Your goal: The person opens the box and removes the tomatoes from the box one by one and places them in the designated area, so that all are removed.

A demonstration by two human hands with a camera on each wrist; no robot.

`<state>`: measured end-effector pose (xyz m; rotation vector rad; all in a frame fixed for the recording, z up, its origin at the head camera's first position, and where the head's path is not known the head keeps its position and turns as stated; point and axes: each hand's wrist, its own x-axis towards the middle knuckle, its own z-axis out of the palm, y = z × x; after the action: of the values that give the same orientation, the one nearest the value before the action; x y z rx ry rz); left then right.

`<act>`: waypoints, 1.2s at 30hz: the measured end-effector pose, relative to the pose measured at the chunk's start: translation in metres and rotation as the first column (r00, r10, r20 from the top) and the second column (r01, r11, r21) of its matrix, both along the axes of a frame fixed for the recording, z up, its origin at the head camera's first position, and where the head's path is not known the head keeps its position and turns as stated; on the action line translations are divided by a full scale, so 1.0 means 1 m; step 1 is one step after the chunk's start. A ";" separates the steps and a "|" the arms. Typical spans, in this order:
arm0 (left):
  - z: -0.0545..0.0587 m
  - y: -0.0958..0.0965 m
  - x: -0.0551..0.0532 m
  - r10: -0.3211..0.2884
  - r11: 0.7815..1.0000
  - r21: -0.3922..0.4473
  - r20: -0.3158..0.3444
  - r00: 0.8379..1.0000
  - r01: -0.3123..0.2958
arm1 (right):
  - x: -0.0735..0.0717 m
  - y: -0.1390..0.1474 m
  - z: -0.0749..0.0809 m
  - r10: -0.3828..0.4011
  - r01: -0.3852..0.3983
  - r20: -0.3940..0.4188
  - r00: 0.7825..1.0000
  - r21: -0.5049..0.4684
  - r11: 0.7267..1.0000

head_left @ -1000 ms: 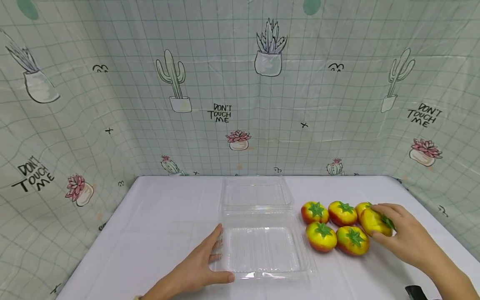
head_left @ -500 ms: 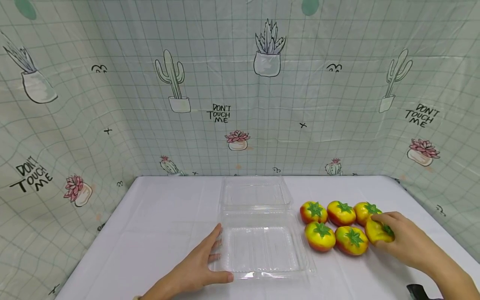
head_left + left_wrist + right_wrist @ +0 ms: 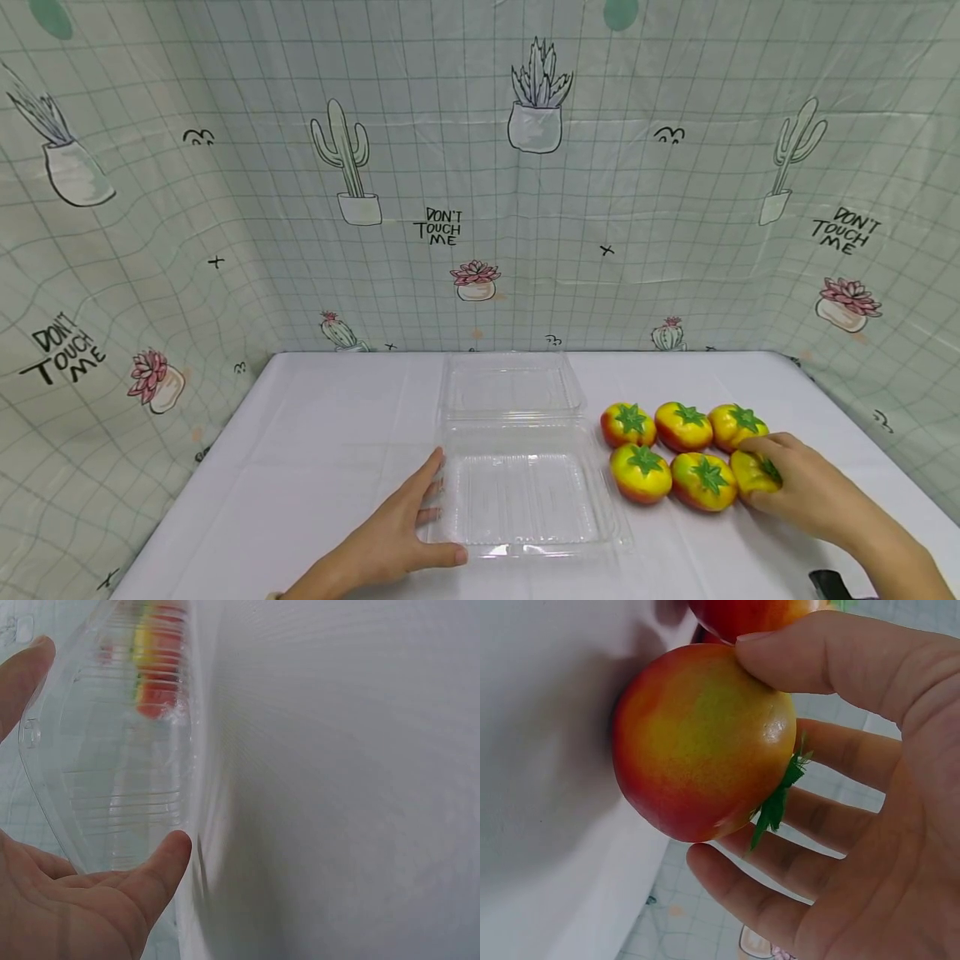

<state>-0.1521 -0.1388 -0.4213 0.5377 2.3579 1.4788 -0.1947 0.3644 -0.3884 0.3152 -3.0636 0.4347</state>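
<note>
My right hand (image 3: 806, 483) grips a yellow-red artificial persimmon (image 3: 752, 472) with a green leafy top, thumb on one side and fingers round the other. In the right wrist view this persimmon (image 3: 697, 742) sits low, its red underside close to the white cloth. It is the rightmost of the front row, beside another persimmon (image 3: 705, 481). My left hand (image 3: 393, 533), fingers spread and fairly straight, rests along the left edge of a clear plastic clamshell box (image 3: 525, 500). The box lies with its lid (image 3: 513, 387) folded back. Nothing is inside the box.
Several more persimmons (image 3: 683, 426) stand in two rows right of the box. A black object (image 3: 831, 584) pokes in at the lower right edge. A patterned curtain (image 3: 517, 208) rises behind the white table (image 3: 337, 417) and along its sides.
My right hand has brought its persimmon down and toward me, from over the back row to the right end of the front row. The left hand and box have stayed put.
</note>
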 end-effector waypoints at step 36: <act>0.001 -0.001 0.001 -0.009 1.000 -0.010 -0.006 1.000 0.009 | 0.007 -0.017 0.011 0.060 -0.058 -0.117 0.991 0.025 0.998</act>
<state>-0.1509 -0.1395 -0.4199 0.5500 2.3633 1.4625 -0.1876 0.3473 -0.3774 0.4172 -2.9521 0.3716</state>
